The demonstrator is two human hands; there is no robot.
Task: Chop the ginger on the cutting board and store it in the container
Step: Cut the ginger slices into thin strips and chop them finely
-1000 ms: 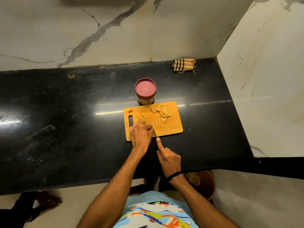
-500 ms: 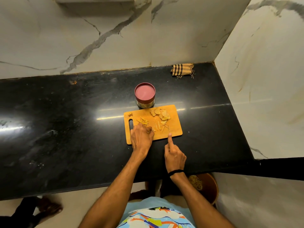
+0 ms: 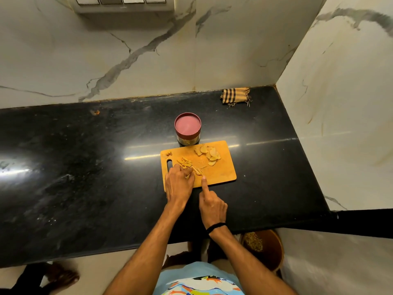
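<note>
An orange cutting board [image 3: 221, 173] lies on the black counter. Pale ginger slices [image 3: 209, 153] are heaped at its far right. Thin ginger strips [image 3: 187, 162] lie left of centre. My left hand [image 3: 178, 184] rests on the board's near left part, fingers curled down on the strips. My right hand [image 3: 212, 205] is closed just beside it, forefinger stretched onto the board's near edge as along a knife's back; the blade is edge-on and hard to make out. A steel container [image 3: 188, 129] with a closed pink lid stands right behind the board.
A striped folded cloth [image 3: 235, 95] lies at the back right by the wall corner. Marble walls close the counter at the back and right. A brown bowl [image 3: 263, 248] sits on the floor below the counter's front edge. A switch panel [image 3: 123, 1] is on the wall.
My right hand swung right along the board's near edge, then came back left beside the left hand. The loose strips from mid-board now lie gathered by my left fingers. The view tilted up.
</note>
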